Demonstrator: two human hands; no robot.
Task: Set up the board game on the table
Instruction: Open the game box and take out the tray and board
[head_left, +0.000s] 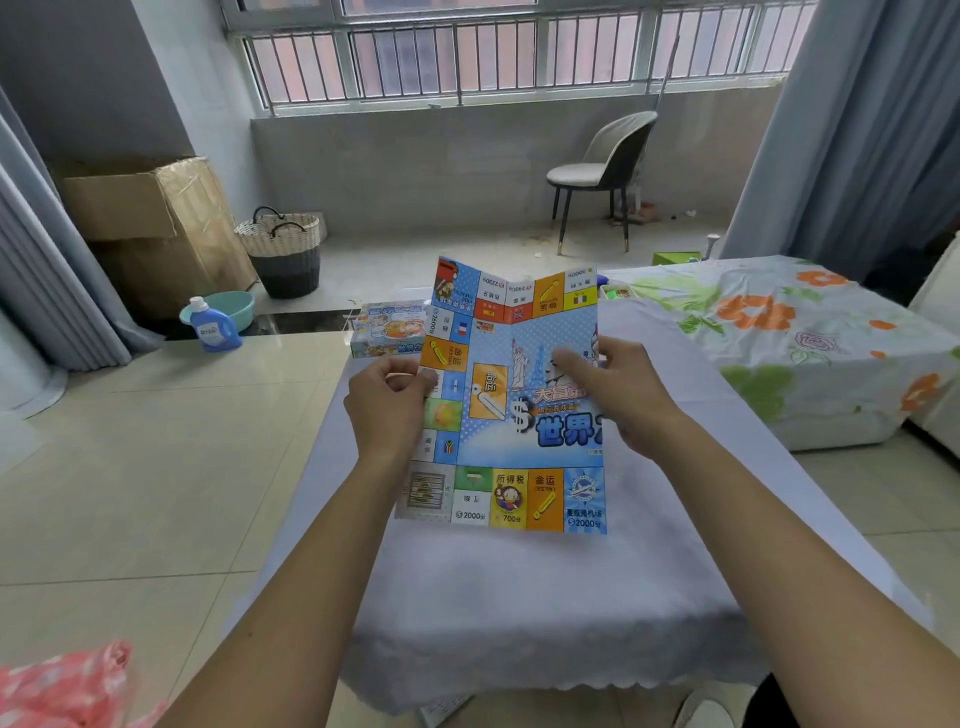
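both hands (387, 397) (605, 387) pinch the folded game board (511, 415) between them.

Cardboard box (156, 218) against left wall, woven basket (283, 249) beside it. Blue detergent bottle (210, 325) touching teal basin (228, 306) on floor. Grey chair (605, 171) under window. Floral-covered bed (779, 338) at right.
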